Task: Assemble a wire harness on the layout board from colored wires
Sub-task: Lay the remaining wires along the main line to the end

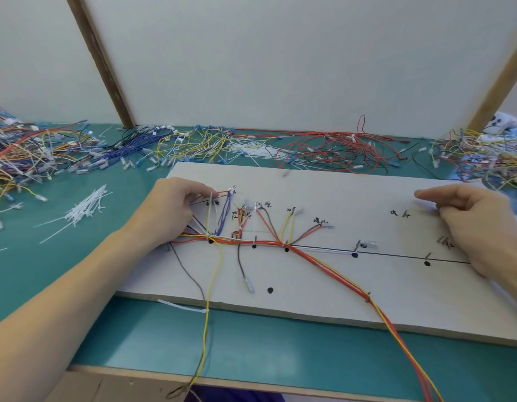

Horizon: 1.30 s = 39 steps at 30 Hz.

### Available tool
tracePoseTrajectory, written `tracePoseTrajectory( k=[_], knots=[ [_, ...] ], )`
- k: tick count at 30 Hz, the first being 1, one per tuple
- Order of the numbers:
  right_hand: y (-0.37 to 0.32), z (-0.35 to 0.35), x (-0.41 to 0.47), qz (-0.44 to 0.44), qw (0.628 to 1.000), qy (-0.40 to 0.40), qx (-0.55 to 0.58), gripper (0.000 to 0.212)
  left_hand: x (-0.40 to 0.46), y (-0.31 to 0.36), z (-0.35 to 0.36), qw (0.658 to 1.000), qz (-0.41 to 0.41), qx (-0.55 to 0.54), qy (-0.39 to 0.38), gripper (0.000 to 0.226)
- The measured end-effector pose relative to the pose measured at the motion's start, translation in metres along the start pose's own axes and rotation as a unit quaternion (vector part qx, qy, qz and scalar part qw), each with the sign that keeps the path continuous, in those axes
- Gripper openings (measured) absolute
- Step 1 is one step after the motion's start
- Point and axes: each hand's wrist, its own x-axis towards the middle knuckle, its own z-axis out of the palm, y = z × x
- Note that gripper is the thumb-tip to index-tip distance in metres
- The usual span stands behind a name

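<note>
- Fingers of the left hand curl down at the board's upper left, pinching a thin red wire just left of the blue wires; the palm rests on the harness where it begins.
- Right hand hovers over the board's right end, fingers loosely extended and grasping nothing, thumb pointing left; it is well apart from the harness.
- Board lies across the centre of the green surface; its near edge runs from lower left to the right border, with a strip of bare surface between it and the surface's front edge.
- Harness trunk runs left to right along a drawn black line, then bends to the lower right and hangs off the near edge; one yellow wire also drops over that edge.
- Six black dots are visible on the board; the right half carries only markings and one small connector.
- Loose wire piles crowd the far edge from left to right, touching the board's back edge.
- One heap of white ties lies left of the board; one more tie lies at its near edge.
</note>
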Motion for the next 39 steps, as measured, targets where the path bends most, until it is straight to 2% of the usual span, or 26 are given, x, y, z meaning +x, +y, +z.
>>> tracePoseTrajectory(
  k=[12, 23, 26, 29, 30, 33, 34, 36, 39],
  knots=[
    [-0.036, 0.058, -0.007, -0.004, 0.995, -0.058, 0.08, 0.049, 0.008, -0.05, -0.039, 1.0, -0.002, 0.006, 0.01, 0.05],
    [-0.057, 0.082, -0.02, 0.002, 0.99, -0.103, 0.096, 0.032, 0.01, -0.074, -0.056, 0.999, -0.039, -0.004, 0.018, 0.054],
    [-0.062, 0.077, -0.023, -0.008, 0.989, -0.134, 0.064, 0.024, 0.01, -0.062, -0.058, 0.995, -0.075, -0.04, 0.054, 0.054],
    [-0.075, 0.072, -0.039, -0.008, 0.985, -0.166, 0.053, 0.016, 0.012, -0.035, -0.064, 0.985, -0.089, -0.058, 0.138, 0.051],
    [-0.081, 0.071, -0.049, -0.026, 0.985, -0.166, 0.04, 0.012, 0.012, -0.021, -0.066, 0.982, -0.068, -0.054, 0.167, 0.049],
    [-0.107, 0.072, -0.095, -0.196, 0.972, -0.118, -0.051, 0.011, 0.005, 0.036, -0.065, 0.97, 0.066, -0.066, 0.223, 0.034],
    [-0.116, 0.072, -0.112, -0.23, 0.962, -0.135, -0.064, 0.013, 0.002, 0.057, -0.06, 0.966, 0.118, -0.084, 0.214, 0.03],
    [-0.127, 0.071, -0.141, -0.208, 0.948, -0.219, -0.105, 0.025, -0.006, 0.091, -0.043, 0.962, 0.207, -0.108, 0.138, 0.026],
    [-0.129, 0.072, -0.164, -0.153, 0.921, -0.291, -0.21, 0.05, -0.013, 0.119, -0.01, 0.952, 0.273, -0.118, -0.073, 0.02]
  ],
)
